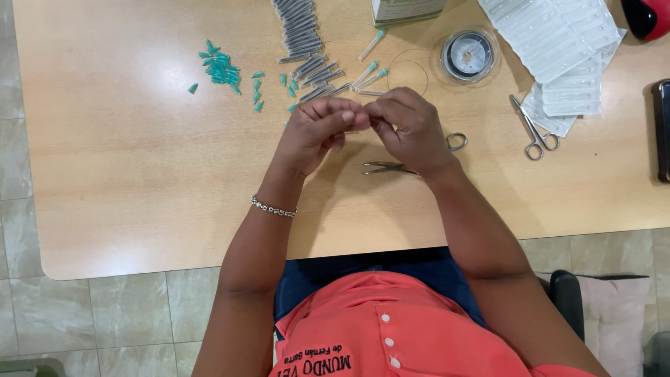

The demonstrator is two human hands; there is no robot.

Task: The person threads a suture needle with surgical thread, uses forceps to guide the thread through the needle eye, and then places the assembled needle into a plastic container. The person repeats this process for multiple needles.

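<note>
Both hands meet above the middle of the pale wooden desk [139,174]. The left hand [317,129] and the right hand [412,126] press their fingertips together around something very small and thin; I cannot tell exactly what it is, as the fingers hide it. Just under the right hand lie small steel scissors [391,167]. Behind the hands there is a row of grey capped needle tubes [300,31] that look finished, and a few with teal ends [370,73]. Many loose teal plastic tips [222,70] lie to the left, so much work seems left. A round spool of thin wire [469,54] stands near.
</note>
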